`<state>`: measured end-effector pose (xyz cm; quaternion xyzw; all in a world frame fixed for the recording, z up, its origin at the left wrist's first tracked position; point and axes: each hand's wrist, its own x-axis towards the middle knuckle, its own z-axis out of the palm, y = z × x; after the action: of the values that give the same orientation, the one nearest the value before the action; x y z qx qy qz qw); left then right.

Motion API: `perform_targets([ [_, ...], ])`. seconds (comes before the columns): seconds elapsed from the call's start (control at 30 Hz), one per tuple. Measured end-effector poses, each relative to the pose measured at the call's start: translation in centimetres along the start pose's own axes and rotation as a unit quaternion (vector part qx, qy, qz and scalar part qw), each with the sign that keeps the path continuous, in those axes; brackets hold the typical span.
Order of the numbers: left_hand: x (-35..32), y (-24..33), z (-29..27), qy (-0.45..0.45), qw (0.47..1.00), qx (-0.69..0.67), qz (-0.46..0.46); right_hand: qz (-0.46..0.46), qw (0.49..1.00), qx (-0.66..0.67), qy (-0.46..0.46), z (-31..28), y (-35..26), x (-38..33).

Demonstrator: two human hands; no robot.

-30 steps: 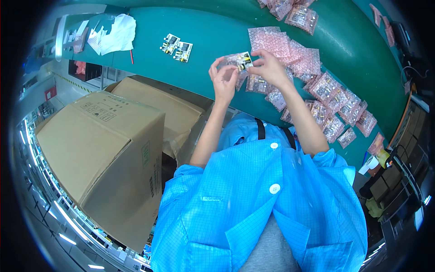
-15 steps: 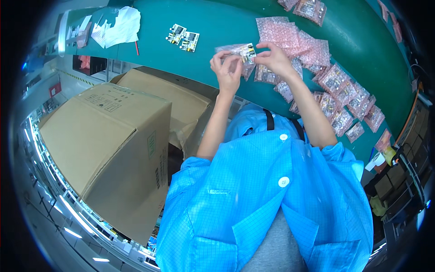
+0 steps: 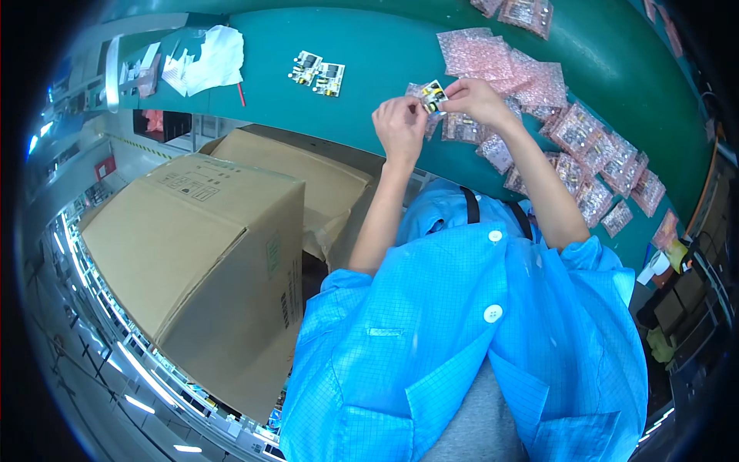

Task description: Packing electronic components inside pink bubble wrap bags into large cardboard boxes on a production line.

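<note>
Head view, from your left to your right. At far left a large closed cardboard box stands below the desk's near edge, with a second, lower cardboard box just behind it, its top pushed in. On the green desk, upper left, crumpled white paper lies beside a small heap of odds and ends too blurred to name. Further right, two small bare circuit boards lie side by side, touching or nearly so, well apart from your hands.

Your left hand is raised over the near edge of the desk, its grip clenched on the left end of a small pink bubble bag. Your right hand meets it from the other side, fingertips pinched on a small circuit board with yellow and black parts. The board sits at the bag's mouth, seemingly partly inside it, though the view is too small to be sure. Both hands hold this pair just above the desk, between the two bare boards and the bagged ones.

To the right, empty pink bubble bags lie overlapped in a loose heap behind your right hand. From there a band of filled pink bags, each showing a board inside, runs down along the desk's right side, many overlapping. Your blue coat fills the lower middle.
</note>
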<state>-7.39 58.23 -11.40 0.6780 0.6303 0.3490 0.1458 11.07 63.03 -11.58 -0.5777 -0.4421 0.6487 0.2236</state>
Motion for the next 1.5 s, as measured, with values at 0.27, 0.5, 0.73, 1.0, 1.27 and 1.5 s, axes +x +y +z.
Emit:
perform_targets([
  [0.27,0.2,0.7,0.4,0.033,0.997,-0.056,-0.052,0.003,0.999,0.006,0.046,0.3,-0.4,-0.4],
  [0.5,0.4,0.6,0.7,0.057,0.995,-0.055,-0.052,0.023,0.997,0.002,0.076,0.1,-0.7,-0.8],
  [0.73,-0.5,0.8,1.3,0.068,0.994,-0.068,-0.057,0.075,0.993,0.070,0.053,0.2,-0.8,-1.1],
  [1.0,-0.7,0.7,1.3,0.040,0.993,-0.093,-0.054,0.080,0.994,0.072,0.026,0.3,-0.2,-0.7],
  [1.27,0.8,1.8,-1.4,0.063,0.865,-0.440,-0.231,0.030,0.990,0.125,-0.051,-0.6,-0.2,-1.1],
  [1.5,0.9,0.5,-1.9,-0.116,0.794,-0.455,-0.385,0.017,0.985,0.121,-0.123,-0.2,-0.3,-1.5],
])
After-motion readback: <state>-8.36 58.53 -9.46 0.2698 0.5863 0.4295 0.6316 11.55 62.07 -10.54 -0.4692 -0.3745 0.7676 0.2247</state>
